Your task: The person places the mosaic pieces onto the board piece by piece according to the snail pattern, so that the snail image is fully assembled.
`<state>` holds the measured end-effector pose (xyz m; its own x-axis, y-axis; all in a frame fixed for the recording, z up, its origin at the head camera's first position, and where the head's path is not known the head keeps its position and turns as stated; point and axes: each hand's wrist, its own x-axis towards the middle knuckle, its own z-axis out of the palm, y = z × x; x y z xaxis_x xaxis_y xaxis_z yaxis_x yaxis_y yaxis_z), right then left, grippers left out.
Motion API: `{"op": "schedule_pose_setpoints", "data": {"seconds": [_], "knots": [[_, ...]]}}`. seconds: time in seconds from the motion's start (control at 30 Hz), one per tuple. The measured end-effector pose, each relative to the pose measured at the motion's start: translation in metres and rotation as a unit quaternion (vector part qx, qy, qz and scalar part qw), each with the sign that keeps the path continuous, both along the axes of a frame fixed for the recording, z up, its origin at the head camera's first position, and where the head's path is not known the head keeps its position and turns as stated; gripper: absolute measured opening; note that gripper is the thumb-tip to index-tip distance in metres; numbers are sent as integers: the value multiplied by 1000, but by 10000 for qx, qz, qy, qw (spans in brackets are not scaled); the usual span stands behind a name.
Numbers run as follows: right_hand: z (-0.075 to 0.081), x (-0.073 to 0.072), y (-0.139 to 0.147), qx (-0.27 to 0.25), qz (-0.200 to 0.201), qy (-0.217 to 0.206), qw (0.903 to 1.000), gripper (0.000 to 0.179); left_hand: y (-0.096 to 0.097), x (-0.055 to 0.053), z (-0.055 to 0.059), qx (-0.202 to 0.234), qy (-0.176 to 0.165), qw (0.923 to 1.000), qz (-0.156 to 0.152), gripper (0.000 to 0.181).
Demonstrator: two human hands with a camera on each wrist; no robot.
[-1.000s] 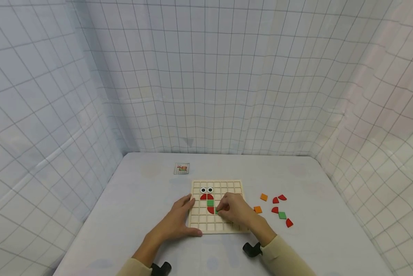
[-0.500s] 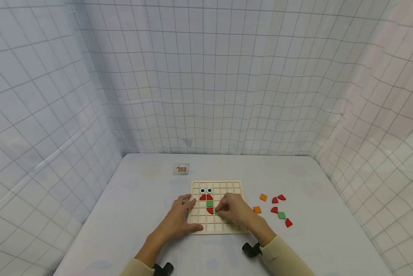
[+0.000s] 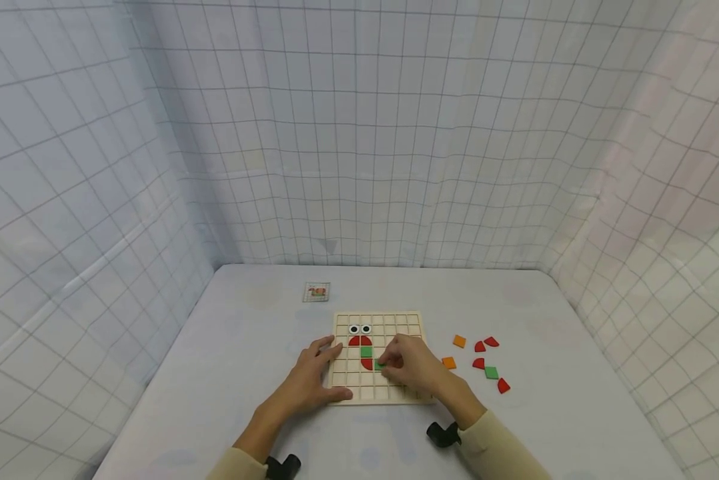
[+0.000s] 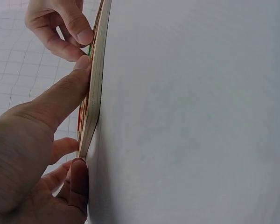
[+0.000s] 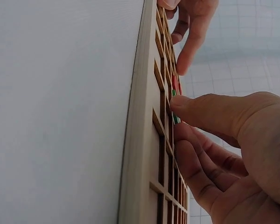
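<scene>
A pale wooden grid board lies on the table. My left hand holds its near left corner, the thumb across the front edge and the fingers at the left side. Thumb and fingertips of my right hand pinch at a green square tile in a cell of the board. Left of it sits a red quarter-circle tile, with another green square above. Farther up are two red quarter-circles and two eye tiles. The right wrist view shows the thumb against the green tile's edge.
Right of the board lie orange squares, several red quarter-circles and a green square. A small picture card lies beyond the board, toward the left. Grid-patterned curtains surround the table.
My right fingertips have eased slightly apart and back, so more of the green square tile shows in its cell. My left hand stays at the board's corner.
</scene>
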<state>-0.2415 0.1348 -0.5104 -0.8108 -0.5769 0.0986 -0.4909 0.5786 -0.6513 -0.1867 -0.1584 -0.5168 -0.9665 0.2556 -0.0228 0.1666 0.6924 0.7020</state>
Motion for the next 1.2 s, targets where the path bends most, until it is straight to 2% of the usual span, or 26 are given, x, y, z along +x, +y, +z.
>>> {"op": "schedule_pose_setpoints", "data": {"seconds": [0.13, 0.4, 0.57, 0.9, 1.2], "knots": [[-2, 2, 4, 56, -101, 111, 9999, 10, 0, 1, 0, -56, -58, 10000, 1, 105], [-2, 7, 20, -106, -128, 635, 9978, 10, -3, 1, 0, -100, -164, 9998, -47, 106], [-1, 10, 34, -2, -365, 562, 9978, 8, -4, 0, 0, -76, -166, 9998, -112, 106], [4, 14, 81, 54, -842, 805, 9932, 12, -6, -2, 4, -143, -137, 9995, -260, 110], [5, 17, 128, 188, -1403, 750, 9871, 17, -8, -5, 4, -252, -173, 9987, -416, 123]]}}
